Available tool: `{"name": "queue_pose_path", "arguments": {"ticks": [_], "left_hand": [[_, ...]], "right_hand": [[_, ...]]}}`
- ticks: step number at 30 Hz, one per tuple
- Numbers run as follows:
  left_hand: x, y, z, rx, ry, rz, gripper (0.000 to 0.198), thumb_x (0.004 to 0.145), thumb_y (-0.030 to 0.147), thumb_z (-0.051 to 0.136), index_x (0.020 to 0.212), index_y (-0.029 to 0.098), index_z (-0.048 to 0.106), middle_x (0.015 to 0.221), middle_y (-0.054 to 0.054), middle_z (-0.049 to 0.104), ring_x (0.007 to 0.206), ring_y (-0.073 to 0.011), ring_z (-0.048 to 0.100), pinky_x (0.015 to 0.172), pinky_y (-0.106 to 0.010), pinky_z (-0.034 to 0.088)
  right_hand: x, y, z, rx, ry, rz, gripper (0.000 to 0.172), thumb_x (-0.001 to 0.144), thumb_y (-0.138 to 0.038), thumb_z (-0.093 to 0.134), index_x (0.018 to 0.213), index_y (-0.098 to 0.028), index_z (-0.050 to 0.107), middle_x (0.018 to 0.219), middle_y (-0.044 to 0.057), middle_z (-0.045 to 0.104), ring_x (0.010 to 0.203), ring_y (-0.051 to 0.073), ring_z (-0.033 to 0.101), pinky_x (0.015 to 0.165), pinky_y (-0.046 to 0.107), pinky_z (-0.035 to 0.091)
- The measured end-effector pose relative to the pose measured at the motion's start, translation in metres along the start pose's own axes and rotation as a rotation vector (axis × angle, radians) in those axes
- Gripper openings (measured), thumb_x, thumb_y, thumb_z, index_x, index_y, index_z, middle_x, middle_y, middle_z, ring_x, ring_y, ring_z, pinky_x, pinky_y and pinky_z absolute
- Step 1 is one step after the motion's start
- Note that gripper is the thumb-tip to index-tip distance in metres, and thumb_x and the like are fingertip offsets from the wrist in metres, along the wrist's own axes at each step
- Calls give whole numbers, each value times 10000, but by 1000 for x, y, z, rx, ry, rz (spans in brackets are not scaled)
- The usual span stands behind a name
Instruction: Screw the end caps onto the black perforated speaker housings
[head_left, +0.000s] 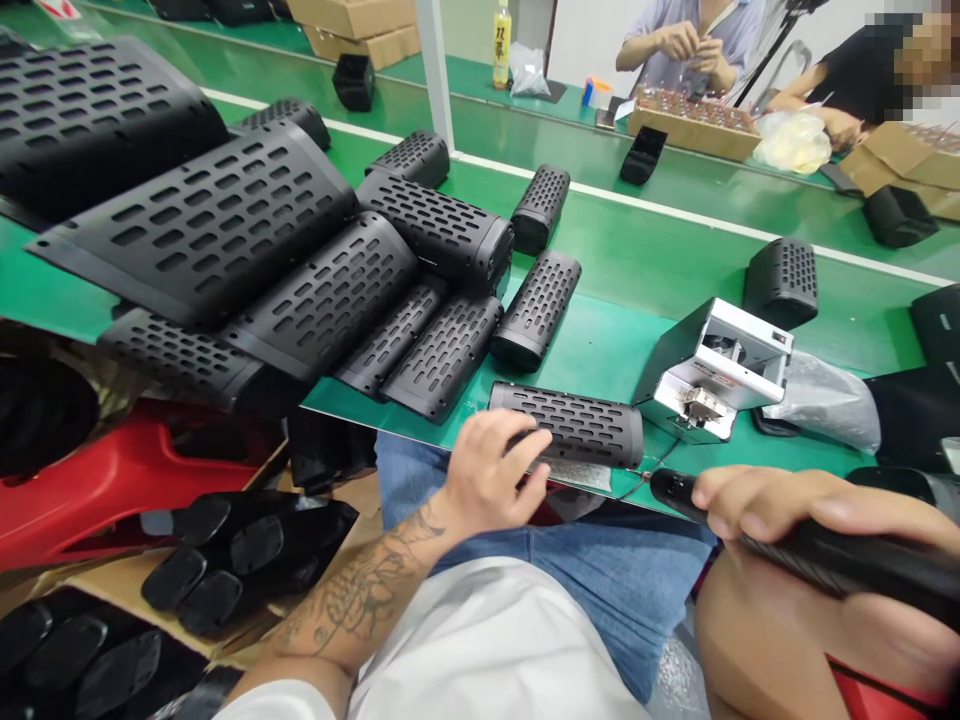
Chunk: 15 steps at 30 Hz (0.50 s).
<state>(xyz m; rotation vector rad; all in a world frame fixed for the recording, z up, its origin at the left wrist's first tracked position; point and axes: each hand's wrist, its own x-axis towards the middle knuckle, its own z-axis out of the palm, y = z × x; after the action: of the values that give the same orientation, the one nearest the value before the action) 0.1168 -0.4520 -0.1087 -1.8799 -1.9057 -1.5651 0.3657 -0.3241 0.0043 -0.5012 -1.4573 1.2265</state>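
A black slotted housing point(577, 422) lies on its side at the near edge of the green bench. My left hand point(495, 470) grips its left end, fingers curled over the near side; the thumb's contact is hard to see. In my right hand point(817, 510) is a black power screwdriver point(679, 490), held nearly level with the fingers wrapped round its body. Its bit points left, at the lower right corner of the housing; whether it touches a screw I cannot tell. Just behind the housing's right end stands a silver-and-black screw feeder point(712, 375).
Several similar housings point(292, 220) are heaped on the bench to the left. A clear plastic bag point(825, 400) lies right of the feeder. Below left are a red chair point(135, 480) and a carton of black parts. Two people work across the bench beside a parts tray point(694, 125).
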Motion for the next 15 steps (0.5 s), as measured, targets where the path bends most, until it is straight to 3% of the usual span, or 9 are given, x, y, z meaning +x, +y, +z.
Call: {"name": "queue_pose_path", "arguments": {"ticks": [3, 6, 15], "left_hand": [[11, -33, -17, 244, -168, 96, 528, 1008, 353, 729, 1519, 228, 693, 1582, -193, 690, 1579, -436, 588, 1380, -715, 389], [14, -50, -19, 251, -267, 66, 553, 1033, 387, 711, 1548, 194, 661, 1645, -217, 637, 1636, -444, 534, 1420, -744, 315], [12, -63, -9, 94, -195, 148, 608, 994, 312, 750, 1567, 174, 600, 1577, -243, 581, 1544, -441, 541, 1296, -709, 513]], "right_hand": [[23, 20, 14, 62, -59, -125, 386, 895, -628, 921, 1042, -273, 887, 645, 24, 705, 469, 247, 632, 500, 470, 596], [34, 38, 15, 129, -101, -131, 319, 878, -528, 945, 1009, -243, 888, 627, 29, 709, 435, 226, 629, 454, 419, 591], [48, 43, 18, 202, -179, 25, 224, 821, -397, 930, 900, -214, 828, 626, 15, 703, 437, 187, 651, 482, 349, 618]]}}
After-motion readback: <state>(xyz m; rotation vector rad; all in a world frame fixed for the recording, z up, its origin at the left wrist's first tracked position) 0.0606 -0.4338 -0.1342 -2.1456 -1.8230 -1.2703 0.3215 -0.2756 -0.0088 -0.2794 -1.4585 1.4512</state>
